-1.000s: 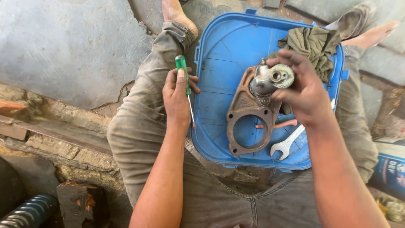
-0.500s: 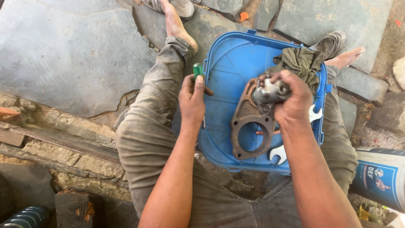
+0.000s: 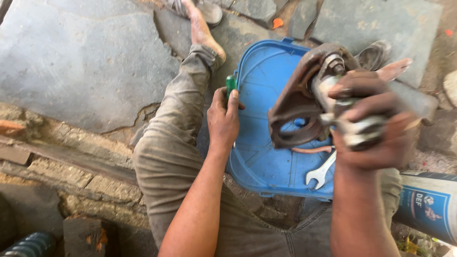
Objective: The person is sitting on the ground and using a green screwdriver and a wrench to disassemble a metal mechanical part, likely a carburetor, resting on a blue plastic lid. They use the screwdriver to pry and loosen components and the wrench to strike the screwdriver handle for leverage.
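My right hand [image 3: 376, 123] grips a rusty brown metal bracket [image 3: 297, 104] with a round hole and a silvery cylinder fixed to it, lifted above the blue plastic lid [image 3: 266, 76] and blurred by motion. My left hand [image 3: 223, 119] rests at the lid's left edge, closed on a screwdriver with a green handle [image 3: 231, 84]. An open-ended spanner [image 3: 321, 172] lies on the lid under the lifted bracket. My legs in dirty grey trousers frame the lid.
Stone slabs [image 3: 85, 62] cover the ground to the left. A blue and white canister [image 3: 428, 204] lies at the right edge. A dark ribbed hose [image 3: 28, 245] sits bottom left. A bare foot [image 3: 202, 31] rests above the lid.
My right hand has raised the bracket off the lid toward the camera. The left hand stays at the lid's edge with the screwdriver.
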